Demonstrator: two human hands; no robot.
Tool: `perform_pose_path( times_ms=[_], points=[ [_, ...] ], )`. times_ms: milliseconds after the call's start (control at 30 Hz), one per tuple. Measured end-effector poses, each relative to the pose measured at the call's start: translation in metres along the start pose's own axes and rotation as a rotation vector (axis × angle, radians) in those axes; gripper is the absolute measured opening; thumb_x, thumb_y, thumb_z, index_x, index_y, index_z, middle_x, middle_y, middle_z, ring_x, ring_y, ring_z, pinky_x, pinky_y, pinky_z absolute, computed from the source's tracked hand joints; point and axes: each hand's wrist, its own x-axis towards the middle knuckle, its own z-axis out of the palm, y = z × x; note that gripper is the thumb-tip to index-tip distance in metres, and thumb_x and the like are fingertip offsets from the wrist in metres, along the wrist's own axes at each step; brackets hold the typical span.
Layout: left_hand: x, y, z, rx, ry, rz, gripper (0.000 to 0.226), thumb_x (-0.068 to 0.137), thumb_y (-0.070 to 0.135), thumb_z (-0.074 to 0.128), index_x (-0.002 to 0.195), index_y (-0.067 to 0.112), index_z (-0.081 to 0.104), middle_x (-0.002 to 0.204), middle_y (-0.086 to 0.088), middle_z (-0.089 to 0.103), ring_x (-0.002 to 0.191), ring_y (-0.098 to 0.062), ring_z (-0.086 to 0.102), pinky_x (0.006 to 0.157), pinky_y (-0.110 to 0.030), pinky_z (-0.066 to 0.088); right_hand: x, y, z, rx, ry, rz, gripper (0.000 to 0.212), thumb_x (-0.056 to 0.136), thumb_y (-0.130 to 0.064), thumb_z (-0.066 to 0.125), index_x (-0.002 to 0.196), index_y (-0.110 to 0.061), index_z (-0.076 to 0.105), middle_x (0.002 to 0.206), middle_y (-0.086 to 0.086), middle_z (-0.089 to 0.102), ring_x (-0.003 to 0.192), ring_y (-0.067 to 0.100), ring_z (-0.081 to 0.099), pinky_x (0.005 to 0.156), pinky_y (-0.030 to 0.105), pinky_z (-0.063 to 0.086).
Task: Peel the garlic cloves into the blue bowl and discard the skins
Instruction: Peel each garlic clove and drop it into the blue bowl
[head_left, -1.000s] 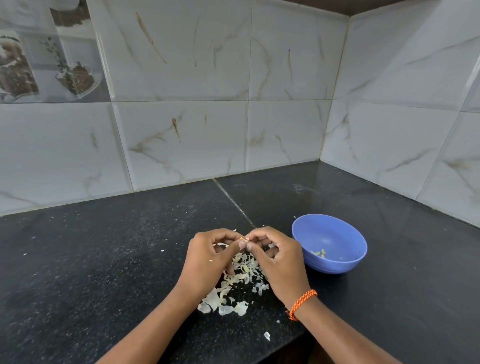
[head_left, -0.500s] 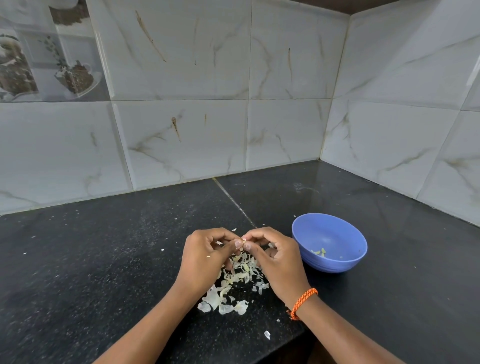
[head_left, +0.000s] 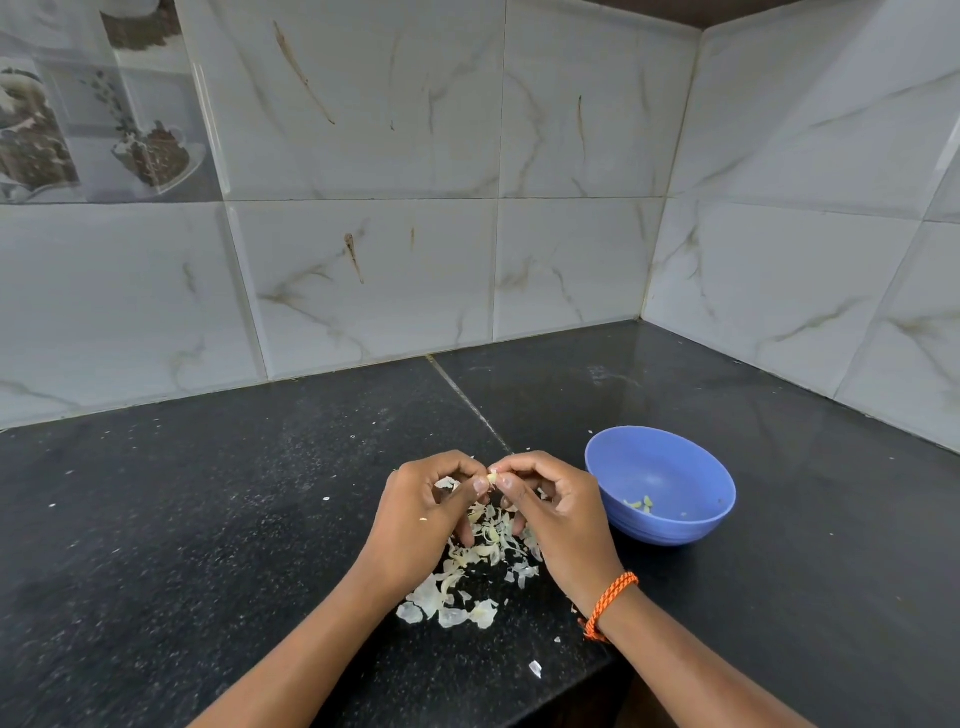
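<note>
A small pale garlic clove (head_left: 492, 476) is pinched between the fingertips of both hands over the black counter. My left hand (head_left: 423, 519) holds it from the left, and my right hand (head_left: 558, 512), with an orange wristband, holds it from the right. Below the hands lies a pile of papery garlic skins (head_left: 470, 577). The blue bowl (head_left: 662, 486) stands just right of my right hand, with a few peeled bits on its bottom.
The black granite counter (head_left: 208, 519) sits in a corner of marble-look wall tiles (head_left: 363, 270). Its front edge (head_left: 587, 680) runs close under my right forearm. Small skin flecks are scattered across the counter, one near that edge (head_left: 535, 669).
Both hands have stayed together over the skin pile, with only slight finger movement on the clove. The bowl has not moved.
</note>
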Motion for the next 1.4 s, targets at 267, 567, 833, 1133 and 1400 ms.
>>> perform_pose_path(
  times_ms=[267, 567, 833, 1133, 1400],
  points=[
    [-0.001, 0.002, -0.004, 0.154, 0.058, 0.020, 0.019, 0.107, 0.021, 0.067, 0.119, 0.034, 0.074, 0.100, 0.010, 0.078, 0.054, -0.017, 0.075, 0.064, -0.034, 0.058, -0.001, 0.004, 0.001, -0.085, 0.032, -0.060, 0.012, 0.103, -0.014, 0.069, 0.102, -0.023, 0.076, 0.098, -0.003, 0.072, 0.085, 0.024, 0.071, 0.060, 0.046, 0.063],
    [-0.001, 0.002, -0.003, -0.041, 0.087, -0.004, 0.028, 0.098, 0.011, 0.077, 0.121, 0.027, 0.073, 0.100, 0.002, 0.077, 0.055, -0.029, 0.074, 0.060, -0.028, 0.057, 0.001, 0.005, 0.004, -0.226, 0.013, -0.151, 0.012, 0.101, -0.014, 0.070, 0.098, -0.024, 0.076, 0.097, -0.011, 0.070, 0.092, 0.022, 0.071, 0.068, 0.031, 0.057],
    [-0.001, 0.002, -0.003, 0.046, 0.142, 0.056, 0.038, 0.092, 0.008, 0.079, 0.114, 0.038, 0.075, 0.089, 0.004, 0.074, 0.050, -0.017, 0.050, 0.055, -0.036, 0.050, -0.001, 0.002, 0.005, -0.299, -0.031, -0.230, 0.007, 0.102, -0.017, 0.072, 0.100, -0.022, 0.076, 0.098, -0.013, 0.069, 0.095, 0.017, 0.070, 0.074, 0.033, 0.057],
    [-0.001, 0.011, 0.000, 0.074, 0.222, 0.087, 0.030, 0.087, 0.011, 0.084, 0.102, 0.035, 0.076, 0.086, 0.007, 0.074, 0.061, -0.033, 0.055, 0.060, -0.046, 0.055, -0.004, 0.002, 0.006, -0.354, 0.015, -0.279, 0.011, 0.102, -0.018, 0.071, 0.112, -0.024, 0.075, 0.104, -0.014, 0.070, 0.096, 0.014, 0.071, 0.075, 0.036, 0.059],
    [-0.002, 0.015, -0.001, 0.040, 0.221, 0.106, 0.014, 0.083, 0.024, 0.076, 0.095, 0.023, 0.069, 0.087, 0.005, 0.072, 0.060, -0.037, 0.052, 0.058, -0.048, 0.051, -0.006, 0.000, 0.008, -0.366, 0.022, -0.270, 0.012, 0.100, -0.020, 0.074, 0.112, -0.023, 0.076, 0.102, -0.017, 0.072, 0.094, 0.009, 0.073, 0.072, 0.028, 0.060]
  ],
)
